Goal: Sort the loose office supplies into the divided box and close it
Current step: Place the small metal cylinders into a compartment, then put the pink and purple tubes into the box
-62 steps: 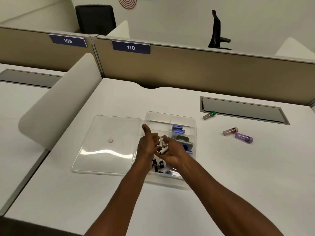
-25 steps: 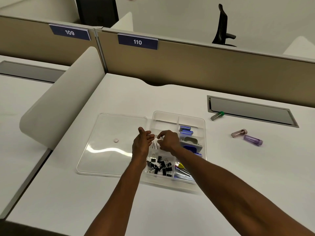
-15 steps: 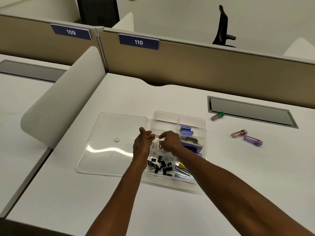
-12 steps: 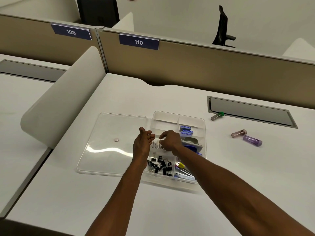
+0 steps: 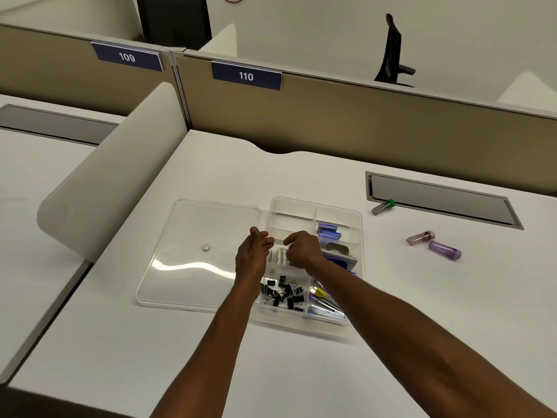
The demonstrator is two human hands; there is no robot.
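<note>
Clear lid (image 5: pixel 193 254) flat on desk (image 5: pixel 301 372), just left of divided box (image 5: pixel 358 236). Left hand (image 5: pixel 252 254) at box's left wall, fingers straight, holding nothing. Batteries (image 5: pixel 278 255) in middle-left compartment. Right hand (image 5: pixel 301 250) above them, fingers curled; grip cannot be told. Purple tubes (image 5: pixel 434 247) loose far right.

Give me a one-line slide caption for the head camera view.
Both hands, left and right, hover over the batteries in the divided box, its lid alongside.

At frame centre we see both hands, left hand (image 5: pixel 252 255) and right hand (image 5: pixel 301 249), over white batteries (image 5: pixel 278 256) in the divided box (image 5: pixel 357 236); its lid (image 5: pixel 193 251) lies left.
</note>
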